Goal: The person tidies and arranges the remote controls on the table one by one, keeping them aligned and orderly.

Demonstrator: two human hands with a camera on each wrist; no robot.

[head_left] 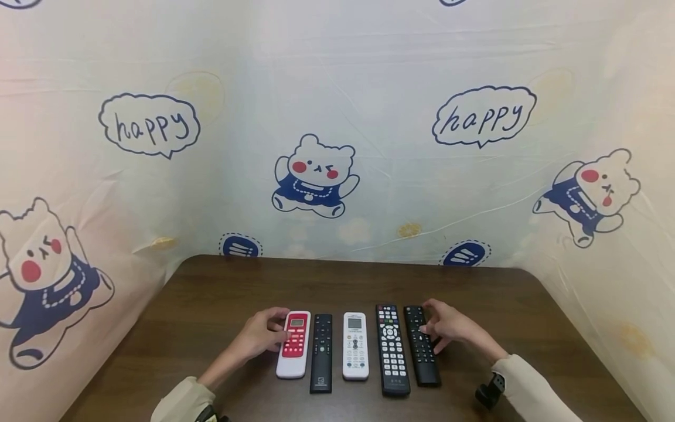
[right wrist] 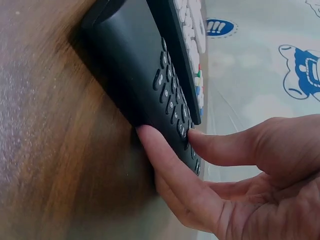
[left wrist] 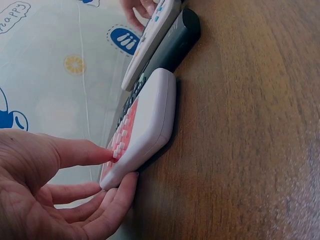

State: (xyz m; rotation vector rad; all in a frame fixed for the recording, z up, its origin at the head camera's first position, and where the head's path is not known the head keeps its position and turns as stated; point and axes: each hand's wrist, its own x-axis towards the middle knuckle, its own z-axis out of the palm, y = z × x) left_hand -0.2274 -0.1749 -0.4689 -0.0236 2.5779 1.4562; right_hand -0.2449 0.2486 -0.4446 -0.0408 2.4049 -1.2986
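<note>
A row of remote controls lies on the table in the head view. At its left end my left hand (head_left: 262, 332) pinches a white remote control with a red face (head_left: 297, 329), thumb on the buttons and fingers along the outer side. At the right end, my right hand (head_left: 448, 322) holds a slim black remote control (head_left: 428, 369) the same way, its thumb (right wrist: 225, 147) on the keys. The right wrist view shows the fingertips against that remote's side, near the tabletop. Both held remotes seem to rest on the wood.
Between the hands lie a small black remote (head_left: 321, 369), a white remote with a grey screen (head_left: 355, 346) and a long black remote with white keys (head_left: 392, 351). Brown wood forms the table (head_left: 316, 281). A printed curtain (head_left: 390, 193) surrounds its back and sides.
</note>
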